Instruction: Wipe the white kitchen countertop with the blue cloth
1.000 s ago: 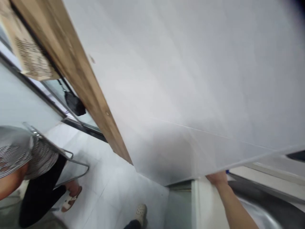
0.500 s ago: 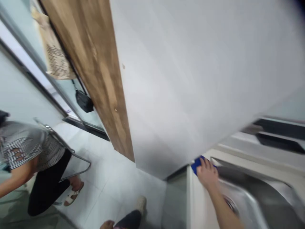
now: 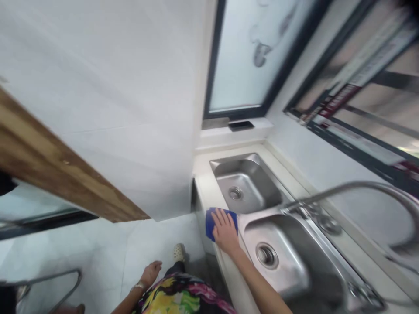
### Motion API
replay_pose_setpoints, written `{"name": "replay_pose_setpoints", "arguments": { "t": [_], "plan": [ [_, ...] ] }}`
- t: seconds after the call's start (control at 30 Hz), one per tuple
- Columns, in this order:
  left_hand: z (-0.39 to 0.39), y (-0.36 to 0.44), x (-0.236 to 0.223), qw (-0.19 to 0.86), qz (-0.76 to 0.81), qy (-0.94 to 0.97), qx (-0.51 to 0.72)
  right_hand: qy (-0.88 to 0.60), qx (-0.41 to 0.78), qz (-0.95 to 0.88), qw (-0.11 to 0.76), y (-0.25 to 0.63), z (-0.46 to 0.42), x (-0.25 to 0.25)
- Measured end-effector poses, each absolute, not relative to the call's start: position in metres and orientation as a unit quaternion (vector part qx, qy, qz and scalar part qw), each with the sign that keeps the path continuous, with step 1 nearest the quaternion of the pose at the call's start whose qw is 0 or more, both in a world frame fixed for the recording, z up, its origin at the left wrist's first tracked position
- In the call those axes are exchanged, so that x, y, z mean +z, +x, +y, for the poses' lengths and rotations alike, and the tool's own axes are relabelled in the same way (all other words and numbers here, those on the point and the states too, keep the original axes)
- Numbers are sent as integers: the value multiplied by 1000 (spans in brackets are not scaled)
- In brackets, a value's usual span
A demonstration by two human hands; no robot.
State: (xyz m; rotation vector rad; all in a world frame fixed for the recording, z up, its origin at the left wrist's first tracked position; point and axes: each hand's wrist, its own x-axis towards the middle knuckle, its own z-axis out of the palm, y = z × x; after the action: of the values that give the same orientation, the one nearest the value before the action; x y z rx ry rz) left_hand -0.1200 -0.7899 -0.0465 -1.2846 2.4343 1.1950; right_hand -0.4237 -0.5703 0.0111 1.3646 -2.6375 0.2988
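Your right hand point(image 3: 225, 232) presses a blue cloth point(image 3: 210, 225) on the white surface point(image 3: 205, 187), fingers spread flat; left hand point(image 3: 150, 274) empty, apparently, fingers apart.

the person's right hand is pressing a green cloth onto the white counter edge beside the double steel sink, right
Not quite: the cloth is blue, not green, as the head view shows. The rest holds: the right hand is pressing it onto the white counter edge beside the double steel sink.
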Motion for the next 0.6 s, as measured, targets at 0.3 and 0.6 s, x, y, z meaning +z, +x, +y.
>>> {"name": "replay_pose_setpoints", "arguments": {
  "t": [0.3,0.6],
  "plan": [
    [-768,-333,17,-15,872,-101,479,325,74,-940,69,-299,-430,29],
    [-634,-403,27,-8,886,119,447,97,27,-992,80,-174,-287,20]
  ]
}}
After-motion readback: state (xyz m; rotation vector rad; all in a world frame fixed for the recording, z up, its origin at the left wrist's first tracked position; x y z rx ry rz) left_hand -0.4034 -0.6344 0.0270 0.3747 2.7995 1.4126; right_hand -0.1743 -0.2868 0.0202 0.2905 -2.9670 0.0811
